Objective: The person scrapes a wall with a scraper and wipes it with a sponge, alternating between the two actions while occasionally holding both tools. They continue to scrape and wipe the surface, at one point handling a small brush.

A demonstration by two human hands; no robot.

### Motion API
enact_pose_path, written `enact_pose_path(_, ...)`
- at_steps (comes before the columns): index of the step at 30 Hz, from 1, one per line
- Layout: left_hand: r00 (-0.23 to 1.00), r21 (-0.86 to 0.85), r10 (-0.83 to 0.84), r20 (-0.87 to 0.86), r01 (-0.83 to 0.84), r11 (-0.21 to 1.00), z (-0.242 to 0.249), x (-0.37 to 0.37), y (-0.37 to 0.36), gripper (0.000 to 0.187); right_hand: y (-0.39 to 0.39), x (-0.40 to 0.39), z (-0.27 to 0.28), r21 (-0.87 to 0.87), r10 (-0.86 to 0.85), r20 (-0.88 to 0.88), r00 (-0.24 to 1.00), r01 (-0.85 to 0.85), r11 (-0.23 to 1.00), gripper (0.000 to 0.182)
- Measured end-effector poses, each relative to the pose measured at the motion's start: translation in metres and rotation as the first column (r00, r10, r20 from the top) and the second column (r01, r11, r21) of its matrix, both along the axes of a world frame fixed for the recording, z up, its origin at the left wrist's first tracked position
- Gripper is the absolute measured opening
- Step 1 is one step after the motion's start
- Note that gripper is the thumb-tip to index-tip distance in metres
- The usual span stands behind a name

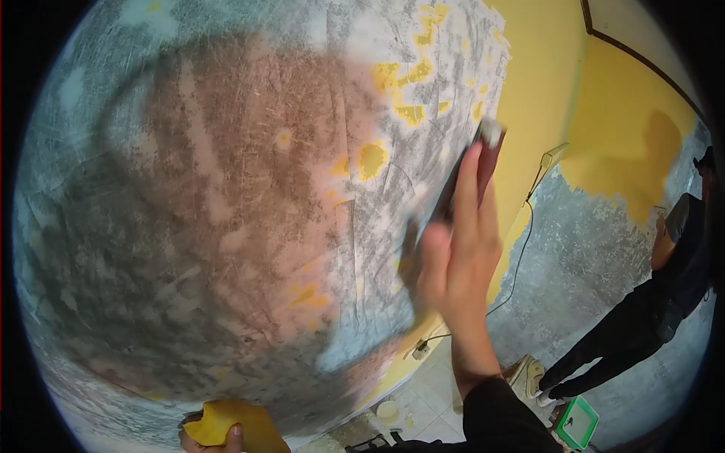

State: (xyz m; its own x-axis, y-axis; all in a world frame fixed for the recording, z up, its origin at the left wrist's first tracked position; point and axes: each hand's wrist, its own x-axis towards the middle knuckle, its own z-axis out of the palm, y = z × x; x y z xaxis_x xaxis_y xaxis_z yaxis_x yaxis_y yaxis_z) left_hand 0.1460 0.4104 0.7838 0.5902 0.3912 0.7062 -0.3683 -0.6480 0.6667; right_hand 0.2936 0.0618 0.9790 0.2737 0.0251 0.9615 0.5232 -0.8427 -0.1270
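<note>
In front of me is a wall (249, 189) with scuffed grey and white filler and yellow paint patches. My right hand (472, 264) is raised against it, fingers stretched along a sanding block (495, 158) with a dark reddish-brown face. The thumb lies to the left, and motion blurs the hand slightly. The block is near the boundary between the patchy filler and the solid yellow paint. Low in the view, my left hand (234, 438) is closed on a curved yellow sheet (245, 424). Part of that hand is cut off by the bottom edge.
To the right, another person (638, 309) in dark clothes stands by a partly stripped wall (596, 226). A black cable (529, 241) hangs from a wall lamp (553, 156). A green tray (580, 423) and a pale round tub (388, 411) are on the floor.
</note>
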Motion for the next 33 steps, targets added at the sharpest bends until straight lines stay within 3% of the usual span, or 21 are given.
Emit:
enact_pose_path(2, 1.0, 0.003, -0.004, -0.018, 0.004, 1.0, 0.002, -0.001, -0.003, 0.046, 0.008, 0.003, 0.003, -0.072, -0.135, 0.069, 0.989, 0.139, 0.988, 0.077)
enact_pose_path(4, 1.0, 0.008, 0.002, -0.023, -0.002, 1.0, 0.002, 0.0, -0.001, 0.046, 0.017, -0.003, -0.018, -0.366, 0.078, 0.137, 0.987, -0.023, 0.93, 0.077)
enact_pose_path(5, 1.0, 0.001, 0.012, -0.021, -0.012, 1.0, -0.002, 0.0, 0.001, 0.046, 0.024, -0.025, -0.031, -0.514, 0.064, -0.007, 0.998, -0.058, 0.856, 0.076)
enact_pose_path(8, 1.0, 0.002, 0.009, -0.012, -0.009, 1.0, -0.001, 0.0, 0.0, 0.046, -0.002, -0.002, -0.023, -0.323, 0.042, 0.106, 0.993, -0.006, 0.947, 0.063)
enact_pose_path(9, 1.0, 0.006, -0.003, -0.009, 0.003, 1.0, 0.002, 0.001, -0.001, 0.046, -0.009, 0.004, -0.007, -0.104, 0.067, 0.091, 0.994, -0.057, 0.993, 0.061)
enact_pose_path(10, 1.0, -0.008, -0.02, -0.016, 0.02, 1.0, 0.003, -0.003, -0.001, 0.046, -0.019, -0.001, 0.004, -0.128, 0.057, 0.01, 0.998, -0.055, 0.99, 0.064)
enact_pose_path(12, 0.999, -0.047, -0.044, 0.01, 0.044, 0.998, 0.005, 0.001, -0.004, 0.045, 0.001, 0.0, -0.011, -0.288, 0.035, 0.155, 0.987, 0.011, 0.958, 0.065)
enact_pose_path(14, 1.0, -0.015, -0.002, -0.001, 0.002, 1.0, -0.002, 0.001, -0.001, 0.045, 0.015, -0.026, -0.028, -0.552, 0.095, -0.003, 0.995, -0.081, 0.83, 0.064)
enact_pose_path(16, 1.0, 0.004, 0.007, 0.003, -0.007, 1.0, -0.004, 0.001, 0.002, 0.045, -0.008, -0.014, -0.02, -0.505, -0.035, 0.11, 0.993, 0.086, 0.859, 0.063)
enact_pose_path(17, 1.0, -0.002, -0.001, 0.016, 0.001, 1.0, -0.003, 0.002, 0.002, 0.045, -0.015, -0.001, -0.01, -0.286, -0.121, 0.173, 0.978, 0.167, 0.944, 0.064)
enact_pose_path(19, 1.0, -0.018, -0.013, 0.011, 0.013, 1.0, -0.005, -0.001, 0.001, 0.046, -0.021, 0.0, 0.005, -0.168, -0.094, 0.048, 0.994, 0.1, 0.981, 0.065)
enact_pose_path(20, 1.0, -0.021, -0.016, 0.002, 0.016, 1.0, -0.006, -0.002, 0.002, 0.046, -0.015, 0.001, 0.005, -0.235, -0.048, 0.154, 0.987, 0.084, 0.968, 0.062)
enact_pose_path(22, 1.0, 0.003, -0.025, 0.006, 0.025, 1.0, -0.001, -0.001, 0.002, 0.043, 0.006, -0.017, -0.016, -0.457, 0.164, 0.07, 0.984, -0.114, 0.882, 0.064)
enact_pose_path(23, 0.999, 0.025, -0.028, 0.016, 0.028, 0.999, 0.003, 0.0, -0.001, 0.041, 0.005, -0.018, -0.022, -0.52, 0.141, 0.035, 0.989, -0.103, 0.848, 0.062)
enact_pose_path(24, 0.999, 0.045, -0.03, 0.028, 0.028, 0.999, 0.006, 0.001, -0.003, 0.038, -0.002, -0.014, -0.016, -0.435, 0.082, 0.058, 0.995, -0.049, 0.899, 0.061)
enact_pose_path(26, 0.998, -0.141, -0.064, 0.028, 0.067, 0.988, -0.027, 0.005, 0.012, 0.045, -0.026, 0.0, 0.007, -0.251, -0.039, 0.08, 0.996, 0.058, 0.966, 0.059)
enact_pose_path(27, 0.996, -0.23, -0.088, 0.015, 0.089, 0.969, -0.038, 0.002, 0.017, 0.048, -0.033, -0.002, 0.017, -0.37, -0.081, 0.148, 0.986, 0.131, 0.92, 0.057)
enact_pose_path(28, 0.993, -0.233, -0.119, -0.001, 0.115, 0.966, -0.033, -0.001, 0.017, 0.048, -0.02, -0.009, 0.007, -0.365, -0.023, 0.093, 0.995, 0.055, 0.929, 0.055)
enact_pose_path(30, 0.987, -0.253, -0.159, 0.015, 0.158, 0.955, -0.025, 0.003, 0.011, 0.047, 0.004, -0.023, -0.016, -0.551, 0.167, -0.005, 0.986, -0.142, 0.822, 0.054)
enact_pose_path(32, 0.993, -0.228, -0.115, -0.007, 0.111, 0.967, -0.033, 0.002, 0.018, 0.045, -0.02, -0.011, -0.006, -0.613, 0.08, 0.094, 0.992, -0.006, 0.79, 0.058)
enact_pose_path(33, 0.996, -0.218, -0.094, -0.01, 0.089, 0.972, -0.037, 0.003, 0.02, 0.044, -0.019, -0.005, 0.004, -0.501, 0.043, 0.128, 0.991, 0.027, 0.865, 0.059)
